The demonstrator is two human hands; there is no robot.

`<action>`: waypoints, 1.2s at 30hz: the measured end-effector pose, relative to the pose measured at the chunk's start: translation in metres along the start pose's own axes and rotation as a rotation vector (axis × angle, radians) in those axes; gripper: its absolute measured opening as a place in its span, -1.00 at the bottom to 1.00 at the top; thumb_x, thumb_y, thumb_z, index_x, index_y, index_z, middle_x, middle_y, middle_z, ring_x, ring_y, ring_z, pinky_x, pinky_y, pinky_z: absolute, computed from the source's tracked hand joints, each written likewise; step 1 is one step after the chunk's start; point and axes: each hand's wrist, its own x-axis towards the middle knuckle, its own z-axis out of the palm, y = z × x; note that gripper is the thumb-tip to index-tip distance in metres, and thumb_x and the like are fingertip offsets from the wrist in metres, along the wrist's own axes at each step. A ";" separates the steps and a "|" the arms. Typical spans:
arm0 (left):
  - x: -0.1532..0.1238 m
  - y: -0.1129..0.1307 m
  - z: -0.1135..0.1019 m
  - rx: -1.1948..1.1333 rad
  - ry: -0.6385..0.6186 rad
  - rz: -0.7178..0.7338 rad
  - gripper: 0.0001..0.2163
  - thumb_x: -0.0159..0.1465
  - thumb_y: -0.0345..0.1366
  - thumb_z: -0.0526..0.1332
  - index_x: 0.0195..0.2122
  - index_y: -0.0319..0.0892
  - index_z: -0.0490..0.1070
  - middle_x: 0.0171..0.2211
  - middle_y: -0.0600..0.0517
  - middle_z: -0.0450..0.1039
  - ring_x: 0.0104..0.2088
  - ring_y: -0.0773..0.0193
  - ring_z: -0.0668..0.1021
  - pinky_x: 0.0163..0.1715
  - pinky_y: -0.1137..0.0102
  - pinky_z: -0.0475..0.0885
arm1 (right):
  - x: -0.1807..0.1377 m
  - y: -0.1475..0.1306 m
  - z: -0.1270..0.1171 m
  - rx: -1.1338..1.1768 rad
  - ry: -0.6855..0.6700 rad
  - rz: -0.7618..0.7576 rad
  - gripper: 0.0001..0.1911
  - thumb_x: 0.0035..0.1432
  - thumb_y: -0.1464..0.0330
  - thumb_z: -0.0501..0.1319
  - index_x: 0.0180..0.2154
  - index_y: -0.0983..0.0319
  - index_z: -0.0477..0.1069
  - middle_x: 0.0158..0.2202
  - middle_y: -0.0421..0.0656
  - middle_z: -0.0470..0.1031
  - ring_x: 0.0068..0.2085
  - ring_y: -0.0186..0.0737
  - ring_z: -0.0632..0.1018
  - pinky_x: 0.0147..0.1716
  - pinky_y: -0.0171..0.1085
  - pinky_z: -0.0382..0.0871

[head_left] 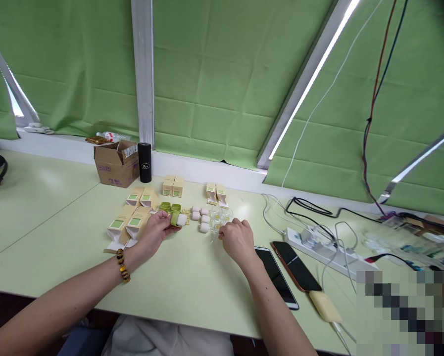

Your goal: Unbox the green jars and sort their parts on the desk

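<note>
My left hand (160, 230), with a beaded bracelet at the wrist, pinches a small green and white case (174, 219) above the table. Just behind it sit two green open-topped covers (175, 207). My right hand (239, 240) is closed with its fingertips down by several clear plastic pieces (226, 214); what it pinches, if anything, is hidden. Between the hands lie several small pale pink and white rounded cases (204, 218) and some tiny yellow pieces (186, 215).
Small kraft boxes with green labels (121, 221) stand at left, and others (172, 186) behind. A cardboard carton (117, 165) and black tumbler (144, 162) stand near the window. At right are two phones (296, 265), a yellow charger (324, 306), a power strip (325, 252) and cables.
</note>
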 end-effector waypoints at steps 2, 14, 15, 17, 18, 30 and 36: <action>-0.001 0.001 0.001 -0.022 -0.013 -0.015 -0.70 0.19 -0.28 0.45 -0.25 -0.15 0.30 -0.21 -0.03 0.61 -0.20 0.18 0.71 -0.09 0.26 0.63 | -0.001 0.002 -0.002 0.013 0.028 0.011 -0.84 0.17 0.50 0.33 -0.44 0.19 0.59 -0.39 -0.03 0.66 -0.20 0.00 0.53 -0.23 -0.11 0.13; -0.005 -0.005 0.005 -0.104 -0.114 -0.098 -0.76 0.21 -0.37 0.42 -0.19 -0.21 0.38 -0.18 -0.14 0.65 -0.16 0.05 0.73 -0.20 0.31 0.66 | 0.011 -0.071 -0.003 1.045 0.288 -0.014 -0.41 0.13 0.30 0.44 0.16 0.11 0.34 0.11 -0.05 0.52 0.06 0.00 0.53 -0.06 -0.08 0.46; -0.004 -0.005 0.004 -0.110 -0.123 -0.086 -0.77 0.22 -0.36 0.42 -0.19 -0.21 0.39 -0.17 -0.13 0.64 -0.16 0.05 0.73 -0.20 0.30 0.67 | 0.012 -0.078 0.000 1.088 0.280 -0.009 -0.41 0.12 0.30 0.44 0.16 0.10 0.34 0.12 -0.06 0.51 0.08 -0.01 0.52 -0.05 -0.07 0.47; -0.004 -0.005 0.004 -0.114 -0.130 -0.066 -0.77 0.22 -0.34 0.42 -0.18 -0.21 0.40 -0.17 -0.11 0.63 -0.16 0.04 0.73 -0.22 0.29 0.66 | 0.014 -0.087 0.005 1.133 0.272 -0.014 -0.45 0.12 0.30 0.44 0.12 0.09 0.34 0.12 -0.07 0.50 0.11 0.00 0.51 0.01 -0.04 0.46; -0.004 -0.004 0.004 -0.111 -0.125 -0.062 -0.77 0.22 -0.33 0.42 -0.18 -0.21 0.41 -0.16 -0.10 0.63 -0.15 0.04 0.72 -0.23 0.29 0.66 | 0.014 -0.090 0.007 1.143 0.273 -0.021 -0.45 0.11 0.30 0.44 0.11 0.09 0.35 0.11 -0.08 0.49 0.12 0.00 0.50 0.04 -0.03 0.44; -0.013 -0.007 0.011 0.039 -0.195 -0.053 -0.74 0.26 -0.18 0.42 -0.14 -0.18 0.46 -0.18 -0.04 0.61 -0.21 0.22 0.67 -0.13 0.33 0.58 | 0.009 -0.103 0.020 1.330 0.385 0.007 -0.55 0.12 0.44 0.34 0.06 0.09 0.42 0.06 -0.09 0.47 0.09 -0.02 0.48 0.14 -0.01 0.39; -0.016 -0.002 0.015 0.149 -0.331 -0.105 -0.69 0.29 -0.12 0.40 -0.05 -0.18 0.51 -0.07 -0.11 0.58 -0.09 0.11 0.66 -0.10 0.24 0.60 | 0.003 -0.098 0.014 1.504 0.326 0.019 -0.58 0.18 0.33 0.37 0.07 0.11 0.41 0.10 -0.07 0.48 0.16 0.00 0.46 0.24 0.03 0.31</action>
